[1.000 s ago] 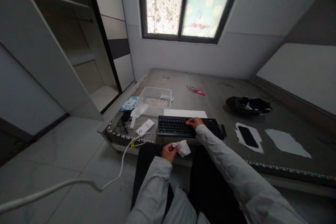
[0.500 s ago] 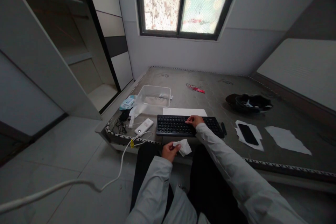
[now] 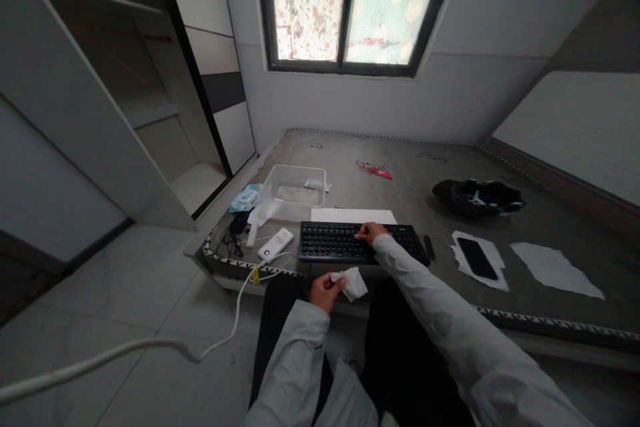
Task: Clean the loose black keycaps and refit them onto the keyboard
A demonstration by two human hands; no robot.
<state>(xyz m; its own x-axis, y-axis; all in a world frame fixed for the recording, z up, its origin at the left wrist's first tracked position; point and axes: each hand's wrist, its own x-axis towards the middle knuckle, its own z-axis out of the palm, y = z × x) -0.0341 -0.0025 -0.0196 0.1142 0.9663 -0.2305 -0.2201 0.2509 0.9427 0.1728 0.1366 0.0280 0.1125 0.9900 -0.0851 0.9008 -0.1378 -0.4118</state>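
A crumpled white tissue [image 3: 355, 284] is pinched between the thumb and fingers of my left hand [image 3: 326, 291], just in front of the bed's edge. My right hand [image 3: 371, 233] rests over the black keyboard [image 3: 333, 243], its fingertips drawn together at the keys. Whatever those fingers hold, if anything, is too small to make out. Behind the keyboard lies a white sheet or flat board [image 3: 353, 215], partly covered by it.
Left of the keyboard are a white power strip [image 3: 276, 244] with its cable, a clear plastic box [image 3: 300, 197] and a blue packet [image 3: 245, 198]. To the right lie a phone [image 3: 477, 258] on tissue, another tissue [image 3: 556, 269] and a dark cap [image 3: 480, 198]. A red item [image 3: 375, 170] lies farther back.
The view has shifted slightly. Both hands hold nearly the same positions, the left with the tissue and the right at the keys.
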